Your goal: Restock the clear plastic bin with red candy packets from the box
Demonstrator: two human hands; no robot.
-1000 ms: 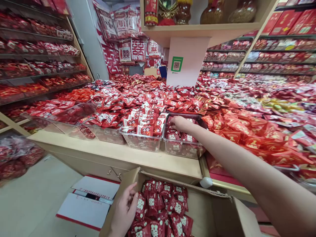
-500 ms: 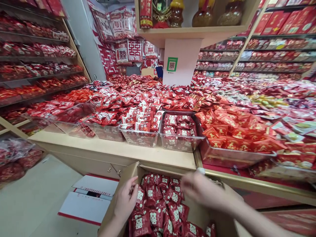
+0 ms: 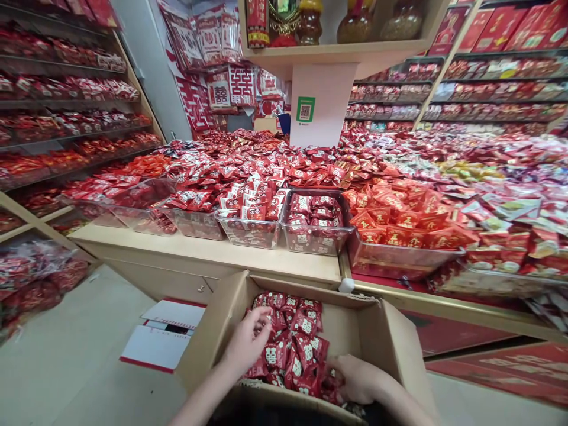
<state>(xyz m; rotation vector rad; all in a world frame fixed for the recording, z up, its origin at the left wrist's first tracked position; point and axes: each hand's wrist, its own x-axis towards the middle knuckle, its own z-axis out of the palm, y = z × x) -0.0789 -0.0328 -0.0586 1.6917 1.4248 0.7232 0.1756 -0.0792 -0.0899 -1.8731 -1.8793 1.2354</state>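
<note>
An opened cardboard box (image 3: 368,325) stands before me, with small dark-red packets (image 3: 306,349) heaped mostly on its left side. They carry pale double-happiness characters; what is inside them does not show. My left hand (image 3: 248,337) is over the left part of the heap, its fingers apart and slightly bent, holding nothing that I can see. Low in the box's near right part, my right hand (image 3: 357,378) curls its fingers around red packets at the heap's edge. Its fingertips are partly hidden, so how many packets it grips cannot be told.
On the counter (image 3: 284,263) behind the box, a clear bin (image 3: 315,242) holds matching dark-red packets. An orange-red packet bin (image 3: 399,260) stands to its right. A flat white carton (image 3: 160,340) lies on the floor at left. A white post (image 3: 322,106) rises beyond.
My right hand has come down from the box's far side to the packets at its near right. My left hand has shifted right over the heap. The view has shifted, showing more of the box.
</note>
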